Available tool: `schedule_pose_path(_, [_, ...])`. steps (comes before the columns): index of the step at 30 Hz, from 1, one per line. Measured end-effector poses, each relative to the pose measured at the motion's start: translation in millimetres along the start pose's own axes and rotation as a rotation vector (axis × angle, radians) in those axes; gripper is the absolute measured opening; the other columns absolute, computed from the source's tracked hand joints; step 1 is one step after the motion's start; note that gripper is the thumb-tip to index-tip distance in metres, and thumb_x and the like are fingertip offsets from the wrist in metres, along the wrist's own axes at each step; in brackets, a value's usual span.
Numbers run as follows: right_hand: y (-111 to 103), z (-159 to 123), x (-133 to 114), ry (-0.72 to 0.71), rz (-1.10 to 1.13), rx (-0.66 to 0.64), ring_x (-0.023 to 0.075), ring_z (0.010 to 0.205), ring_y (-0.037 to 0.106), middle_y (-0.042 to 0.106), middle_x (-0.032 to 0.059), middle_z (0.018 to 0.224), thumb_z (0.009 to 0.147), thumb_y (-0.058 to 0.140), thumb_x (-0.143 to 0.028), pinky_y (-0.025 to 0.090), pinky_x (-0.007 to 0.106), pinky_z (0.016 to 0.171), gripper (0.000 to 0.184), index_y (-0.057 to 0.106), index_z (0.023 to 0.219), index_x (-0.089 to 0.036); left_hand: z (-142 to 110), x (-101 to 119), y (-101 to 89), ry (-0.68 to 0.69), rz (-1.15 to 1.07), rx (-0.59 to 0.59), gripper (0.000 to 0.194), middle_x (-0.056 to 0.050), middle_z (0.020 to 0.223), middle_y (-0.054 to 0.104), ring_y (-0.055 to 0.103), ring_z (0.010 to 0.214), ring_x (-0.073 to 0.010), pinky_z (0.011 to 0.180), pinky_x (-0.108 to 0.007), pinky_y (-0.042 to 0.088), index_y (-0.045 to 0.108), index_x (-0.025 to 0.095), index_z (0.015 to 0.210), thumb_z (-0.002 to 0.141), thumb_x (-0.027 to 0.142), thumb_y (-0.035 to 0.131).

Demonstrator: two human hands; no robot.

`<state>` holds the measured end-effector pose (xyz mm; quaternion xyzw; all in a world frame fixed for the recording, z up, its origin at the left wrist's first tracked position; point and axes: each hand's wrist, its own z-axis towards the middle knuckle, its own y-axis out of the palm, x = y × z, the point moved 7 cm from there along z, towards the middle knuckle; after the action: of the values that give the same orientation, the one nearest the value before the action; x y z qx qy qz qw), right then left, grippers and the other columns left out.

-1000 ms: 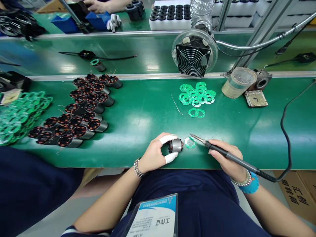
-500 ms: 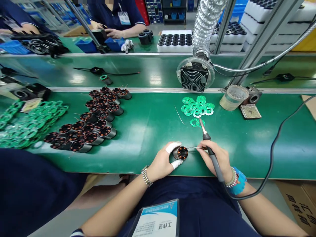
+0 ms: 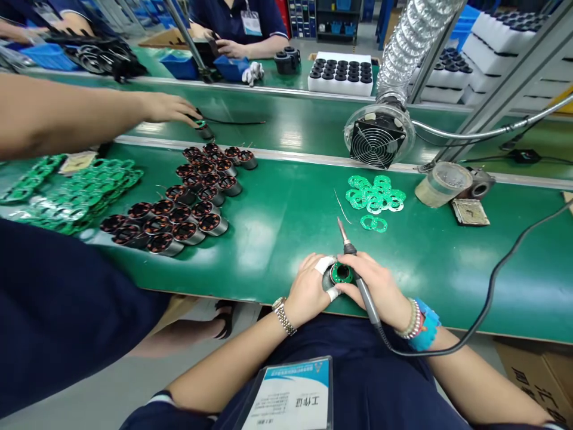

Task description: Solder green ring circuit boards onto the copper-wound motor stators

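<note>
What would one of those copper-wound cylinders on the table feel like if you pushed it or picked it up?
Each cylinder probably feels heavy for its size, given its metal shell and dense copper windings. Lying on its side, it would likely roll if pushed on its own. The thin wire ends look easily bent.

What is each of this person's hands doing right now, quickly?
Left hand: closed, holding a motor stator with a green ring on its end.
Right hand: closed, holding a soldering iron.
</note>
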<state>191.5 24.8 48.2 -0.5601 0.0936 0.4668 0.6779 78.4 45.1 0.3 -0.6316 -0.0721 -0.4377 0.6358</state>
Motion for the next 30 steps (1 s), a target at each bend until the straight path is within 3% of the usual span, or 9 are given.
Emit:
schedule_pose_path(3, [7,-1,1,-0.027,-0.029,-0.071,0.0230,0.098,0.054,0.060,0.0094,0.104,0.085,0.058,-0.026,0.050,0.038,0.084,0.040,0.044,0.122,-0.022,-2,-3,-5.8,-0.002,-0.028,0.004,0.042,-0.012,0.102,0.062,0.056,0.097,-0.0273,0.091,-0.048,0.044,0.055,0.015,0.105,0.068,0.026,0.069])
schedule_pose_path(8, [6,3,8,-0.026,-0.001,-0.144,0.0217,0.096,0.054,0.059,0.0090,0.101,0.084,0.060,-0.028,0.050,0.036,0.082,0.036,0.048,0.117,-0.021,-8,-9,-19.6,0.056,-0.112,0.052,0.011,-0.009,0.094,0.067,0.060,0.094,-0.0235,0.088,-0.045,0.047,0.066,0.019,0.086,0.076,0.024,0.063])
schedule_pose_path(11, [5,8,11,-0.012,0.012,-0.178,0.0197,0.088,0.055,0.058,0.0083,0.097,0.083,0.061,-0.031,0.050,0.034,0.078,0.038,0.048,0.116,-0.020,-6,-13,-25.8,0.076,-0.169,0.046,0.012,-0.008,0.089,0.069,0.062,0.089,-0.0207,0.084,-0.040,0.050,0.068,0.019,0.085,0.080,0.023,0.058])
schedule_pose_path(16, [3,13,13,-0.016,0.042,-0.240,0.0183,0.084,0.055,0.057,0.0068,0.093,0.081,0.063,-0.029,0.050,0.031,0.076,0.038,0.050,0.115,-0.019,8,-23,-28.3,-0.074,-0.281,-0.031,0.016,-0.006,0.085,0.072,0.066,0.078,-0.0185,0.076,-0.034,0.053,0.069,0.018,0.083,0.081,0.024,0.055])
schedule_pose_path(22, [3,10,17,-0.016,0.068,-0.232,0.0176,0.084,0.056,0.057,0.0066,0.094,0.081,0.063,-0.030,0.050,0.030,0.076,0.041,0.049,0.118,-0.020,9,-31,-10.2,-0.356,-0.881,-0.096,0.020,-0.004,0.077,0.071,0.067,0.067,-0.0170,0.069,-0.032,0.056,0.066,0.015,0.082,0.068,0.030,0.068])
schedule_pose_path(25, [3,8,17,-0.021,0.062,-0.191,0.0172,0.081,0.056,0.057,0.0066,0.093,0.082,0.062,-0.033,0.051,0.030,0.073,0.042,0.048,0.119,-0.020,9,-32,-5.0,-0.394,-0.924,-0.174,0.019,-0.003,0.071,0.070,0.066,0.067,-0.0168,0.071,-0.033,0.054,0.067,0.016,0.074,0.065,0.031,0.071])
schedule_pose_path(30, [1,7,14,-0.035,0.044,-0.137,0.0189,0.083,0.056,0.058,0.0081,0.096,0.081,0.063,-0.037,0.051,0.033,0.074,0.048,0.045,0.121,-0.019,15,-27,-3.9,-0.407,-0.904,-0.261,0.016,-0.001,0.065,0.064,0.059,0.060,-0.0120,0.061,-0.026,0.050,0.063,0.014,0.065,0.060,0.026,0.073])
